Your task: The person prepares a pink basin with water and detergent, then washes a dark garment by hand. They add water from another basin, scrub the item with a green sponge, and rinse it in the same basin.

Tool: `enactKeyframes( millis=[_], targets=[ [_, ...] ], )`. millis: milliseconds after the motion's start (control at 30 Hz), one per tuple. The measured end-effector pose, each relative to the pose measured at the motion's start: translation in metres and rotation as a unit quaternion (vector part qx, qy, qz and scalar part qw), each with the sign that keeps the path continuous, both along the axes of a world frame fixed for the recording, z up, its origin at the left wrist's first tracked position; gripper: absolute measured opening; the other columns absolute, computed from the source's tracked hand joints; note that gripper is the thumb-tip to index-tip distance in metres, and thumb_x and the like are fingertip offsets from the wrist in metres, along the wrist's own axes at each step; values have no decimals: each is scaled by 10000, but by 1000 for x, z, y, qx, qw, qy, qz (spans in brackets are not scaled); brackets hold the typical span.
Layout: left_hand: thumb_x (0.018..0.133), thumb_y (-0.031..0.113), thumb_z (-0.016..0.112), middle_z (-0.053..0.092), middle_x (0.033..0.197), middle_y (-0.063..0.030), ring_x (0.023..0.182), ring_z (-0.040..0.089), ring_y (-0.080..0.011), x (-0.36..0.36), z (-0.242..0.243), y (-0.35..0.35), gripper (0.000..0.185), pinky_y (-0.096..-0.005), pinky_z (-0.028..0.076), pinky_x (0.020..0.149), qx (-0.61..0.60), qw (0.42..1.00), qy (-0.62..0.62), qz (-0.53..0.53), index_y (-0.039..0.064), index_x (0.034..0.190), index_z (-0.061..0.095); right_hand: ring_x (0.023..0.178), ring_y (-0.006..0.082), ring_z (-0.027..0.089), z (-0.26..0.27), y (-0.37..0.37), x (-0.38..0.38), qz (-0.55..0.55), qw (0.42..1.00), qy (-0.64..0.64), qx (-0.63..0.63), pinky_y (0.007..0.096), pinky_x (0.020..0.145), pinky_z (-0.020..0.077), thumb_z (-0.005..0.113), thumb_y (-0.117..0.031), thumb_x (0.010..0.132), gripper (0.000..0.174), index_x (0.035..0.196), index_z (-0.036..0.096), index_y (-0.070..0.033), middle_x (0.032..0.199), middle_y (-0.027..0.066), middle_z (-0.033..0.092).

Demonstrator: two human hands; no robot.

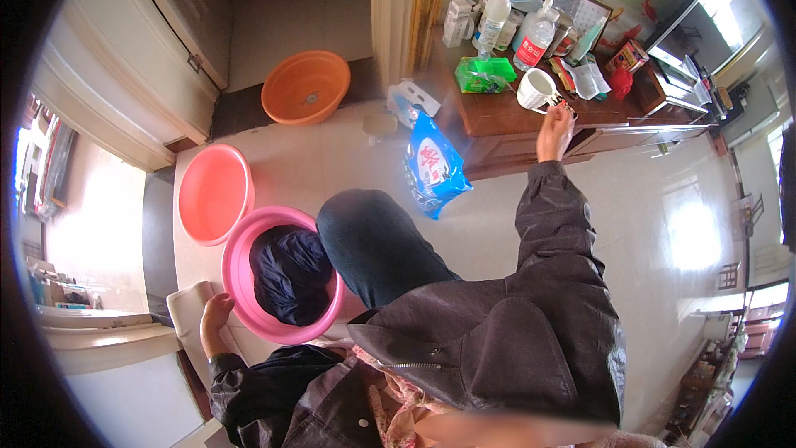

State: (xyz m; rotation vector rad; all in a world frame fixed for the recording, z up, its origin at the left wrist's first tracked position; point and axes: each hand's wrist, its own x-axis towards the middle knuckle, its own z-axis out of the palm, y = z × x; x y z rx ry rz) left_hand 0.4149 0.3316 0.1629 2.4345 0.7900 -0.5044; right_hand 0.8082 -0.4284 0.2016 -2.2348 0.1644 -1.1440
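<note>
My left hand [216,314] is at the left rim of a pink plastic basin [235,261], with its fingers against the edge. Dark navy cloth [291,277] lies bunched inside that basin, which stands beside my bent knee. My right hand [555,130] reaches out to the front edge of a brown wooden cabinet [491,113], fingers drawn together. Just beyond the fingertips is a white mug [535,91]. A small dark and red patterned thing shows at the fingertips; whether I hold it cannot be told.
A salmon basin [214,194] and an orange basin [306,87] stand on the tiled floor. Near the cabinet is a blue printed bag [435,165]. Bottles [536,40], a green packet [485,74] and a television [696,25] are on the cabinet. A doorway opens ahead.
</note>
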Motion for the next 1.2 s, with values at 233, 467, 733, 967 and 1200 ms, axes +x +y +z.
enactKeyframes(
  millis=[233,467,733,967,1200],
  targets=[
    [879,256,659,672,1065,-210,994,652,-281,-2,-8,9,391,-365,512,866,-21,999,-25,-18,-28,1145,623,1231,378,461,-10,68,33,161,967,140,140,394,1037,380,614,-108,820,590,1329,368,63,1307,275,461],
    [877,226,669,687,1040,-191,965,660,-238,-6,4,0,429,-342,522,842,-11,1000,-4,1,-31,1210,584,1246,445,419,-27,86,81,72,973,150,158,438,1058,349,645,-138,757,702,1328,325,116,1315,330,433],
    [864,223,683,692,1015,-181,936,660,-237,-8,-9,13,433,-350,522,824,-26,999,-19,10,-13,1215,591,869,380,629,-19,71,78,-17,990,128,-56,489,741,483,581,-132,871,76,908,595,-67,874,172,650],
    [849,231,688,684,1041,-198,974,659,-254,-8,-21,21,447,-363,521,838,-20,1000,-14,2,-10,1214,594,857,385,623,-10,69,76,-1,980,154,-127,480,742,479,554,-76,857,66,887,590,-29,859,196,640],
    [850,239,684,678,1056,-209,991,662,-269,-10,-23,23,452,-365,525,843,8,998,-21,-53,-24,1205,588,848,388,623,-3,101,52,70,978,137,-138,479,736,476,558,-89,863,78,875,585,-18,842,203,639]
  ],
)
